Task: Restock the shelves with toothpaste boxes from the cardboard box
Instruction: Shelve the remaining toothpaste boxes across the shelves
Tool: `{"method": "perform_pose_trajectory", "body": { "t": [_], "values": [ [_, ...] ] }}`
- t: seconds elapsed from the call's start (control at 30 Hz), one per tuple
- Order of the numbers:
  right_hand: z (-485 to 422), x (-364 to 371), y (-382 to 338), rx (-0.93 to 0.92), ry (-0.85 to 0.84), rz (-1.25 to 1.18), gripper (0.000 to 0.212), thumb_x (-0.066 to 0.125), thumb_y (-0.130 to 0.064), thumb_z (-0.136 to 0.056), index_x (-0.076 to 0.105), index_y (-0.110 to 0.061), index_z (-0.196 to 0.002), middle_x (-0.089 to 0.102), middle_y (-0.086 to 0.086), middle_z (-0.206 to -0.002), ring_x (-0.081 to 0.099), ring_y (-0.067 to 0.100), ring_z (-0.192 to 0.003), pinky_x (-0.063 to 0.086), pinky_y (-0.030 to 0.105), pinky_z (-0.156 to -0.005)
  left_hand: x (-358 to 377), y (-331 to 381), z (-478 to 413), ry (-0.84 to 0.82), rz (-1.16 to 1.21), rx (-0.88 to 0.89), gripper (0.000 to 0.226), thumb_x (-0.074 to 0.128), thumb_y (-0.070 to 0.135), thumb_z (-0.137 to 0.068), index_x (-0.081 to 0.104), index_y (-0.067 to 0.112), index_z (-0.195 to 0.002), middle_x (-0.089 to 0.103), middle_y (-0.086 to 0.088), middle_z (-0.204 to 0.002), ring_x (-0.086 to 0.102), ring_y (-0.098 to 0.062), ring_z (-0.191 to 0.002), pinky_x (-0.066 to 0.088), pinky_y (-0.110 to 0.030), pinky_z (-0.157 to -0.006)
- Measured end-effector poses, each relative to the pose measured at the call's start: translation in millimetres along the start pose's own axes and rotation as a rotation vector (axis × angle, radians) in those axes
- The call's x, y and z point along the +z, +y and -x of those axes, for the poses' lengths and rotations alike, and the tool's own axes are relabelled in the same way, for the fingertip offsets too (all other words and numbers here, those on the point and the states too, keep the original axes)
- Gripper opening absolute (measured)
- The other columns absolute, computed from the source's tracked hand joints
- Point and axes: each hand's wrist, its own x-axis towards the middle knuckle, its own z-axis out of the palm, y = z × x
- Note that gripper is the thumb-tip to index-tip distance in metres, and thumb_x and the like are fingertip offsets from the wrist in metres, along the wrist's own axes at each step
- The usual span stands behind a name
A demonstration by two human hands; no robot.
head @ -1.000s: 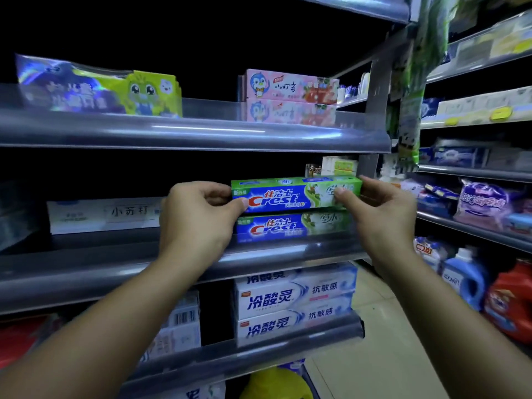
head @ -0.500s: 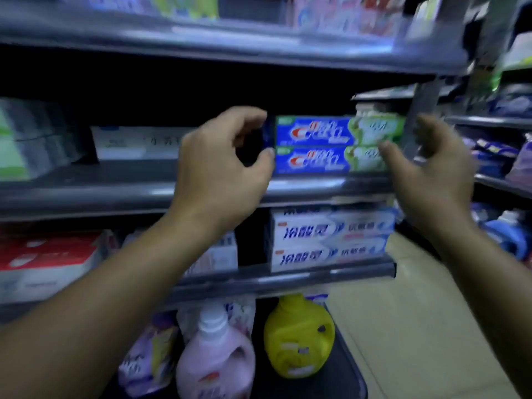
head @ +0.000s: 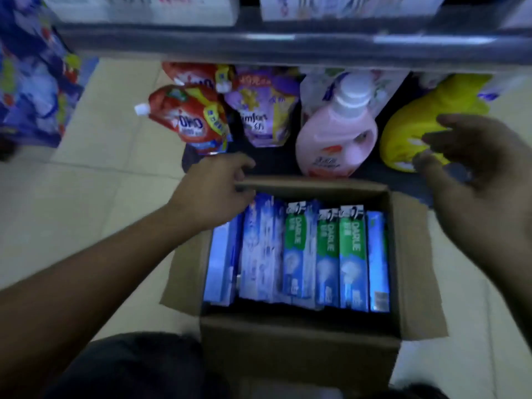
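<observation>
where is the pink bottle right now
In the head view the pink bottle stands just above centre, between the purple pouch on its left and the yellow bottle on its right, just beyond the far edge of the cardboard box.

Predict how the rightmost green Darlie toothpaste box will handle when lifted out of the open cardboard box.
The green Darlie box is a long, flat-sided carton, so it should stay stiff and not roll. Thin card probably dents if squeezed hard. Packed tight against neighbours in the cardboard box, it may drag on them.
</observation>
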Motion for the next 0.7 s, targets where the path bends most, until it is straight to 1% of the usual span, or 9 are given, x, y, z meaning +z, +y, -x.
{"method": "perform_pose_trajectory", "body": {
  "t": [0.03,0.1,0.2,0.23,0.3,0.4,0.53,0.63,0.7],
  "values": [
    [17,4,-2,0.100,-0.059,0.022,0.038,0.071,-0.019,-0.089,0.064,-0.023,-0.126,0.072,0.000,-0.102,0.068,-0.001,-0.096,0.049,0.014,-0.086,7,-10,8,-0.076,-0.044,-0.070,0.047,0.078,0.034,-0.082,0.064,0.029,-0.126,0.069,0.004,-0.104,0.067,-0.025,-0.099,0.051,-0.033,-0.079],
    [37,11,-22,0.144,-0.133,0.018,0.038,0.072,-0.013,-0.089,0.065,-0.016,-0.126,0.072,-0.001,-0.101,0.068,-0.001,-0.093,0.050,0.013,-0.083,25,-27,23,-0.180,-0.084,-0.196,0.053,0.074,0.047,-0.083,0.058,0.030,-0.130,0.067,-0.004,-0.116,0.065,-0.033,-0.108,0.052,-0.037,-0.082],
    [80,16,-25,0.263,-0.208,-0.006,0.034,0.073,-0.010,-0.088,0.068,-0.014,-0.121,0.070,-0.014,-0.103,0.069,0.009,-0.095,0.055,0.030,-0.089,51,-40,35,-0.211,-0.127,-0.380,0.077,0.072,0.061,-0.080,0.045,0.022,-0.140,0.054,-0.010,-0.134,0.062,-0.040,-0.112,0.051,-0.044,-0.082],
    [89,14,-26,0.311,-0.226,-0.013,0.035,0.073,-0.011,-0.087,0.068,-0.017,-0.121,0.068,-0.021,-0.103,0.069,0.008,-0.096,0.055,0.029,-0.089,60,-42,38,-0.200,-0.161,-0.400,0.089,0.075,0.064,-0.077,0.039,0.018,-0.144,0.048,-0.012,-0.138,0.060,-0.042,-0.113,0.050,-0.045,-0.081],
    [117,9,-37,0.393,-0.268,-0.007,0.040,0.074,-0.012,-0.086,0.067,-0.025,-0.124,0.068,-0.025,-0.101,0.068,0.003,-0.096,0.050,0.013,-0.084,76,-43,47,-0.142,-0.222,-0.362,0.106,0.083,0.061,-0.069,0.031,0.010,-0.147,0.045,-0.016,-0.140,0.058,-0.043,-0.115,0.051,-0.048,-0.082],
    [148,-4,-43,0.504,-0.290,-0.028,0.043,0.076,-0.009,-0.086,0.067,-0.027,-0.123,0.071,-0.019,-0.100,0.067,-0.003,-0.093,0.046,0.003,-0.077,89,-43,61,-0.109,-0.281,-0.348,0.117,0.091,0.045,-0.062,0.019,0.016,-0.150,0.041,-0.017,-0.138,0.052,-0.044,-0.112,0.048,-0.045,-0.073],
    [170,-16,-62,0.667,-0.350,-0.003,0.042,0.075,-0.005,-0.086,0.067,-0.021,-0.124,0.074,-0.004,-0.101,0.069,0.002,-0.087,0.049,0.009,-0.071,88,-40,67,-0.144,-0.192,-0.458,0.116,0.088,0.027,-0.064,0.013,0.023,-0.152,0.032,-0.011,-0.134,0.048,-0.041,-0.105,0.041,-0.038,-0.059],
    [174,-18,-78,0.721,-0.379,0.027,0.042,0.074,-0.002,-0.087,0.067,-0.018,-0.125,0.074,-0.002,-0.100,0.069,0.010,-0.086,0.050,0.016,-0.074,79,-38,67,-0.149,-0.091,-0.527,0.106,0.085,0.021,-0.065,0.019,0.020,-0.149,0.036,-0.014,-0.134,0.052,-0.043,-0.104,0.041,-0.040,-0.062],
    [171,-17,-90,0.758,-0.407,0.042,0.042,0.074,-0.003,-0.087,0.066,-0.018,-0.126,0.073,-0.003,-0.101,0.068,0.007,-0.084,0.052,0.020,-0.075,73,-37,73,-0.156,-0.022,-0.554,0.089,0.082,0.021,-0.068,0.030,0.014,-0.140,0.041,-0.014,-0.127,0.056,-0.043,-0.098,0.041,-0.040,-0.065]
  ]
}}
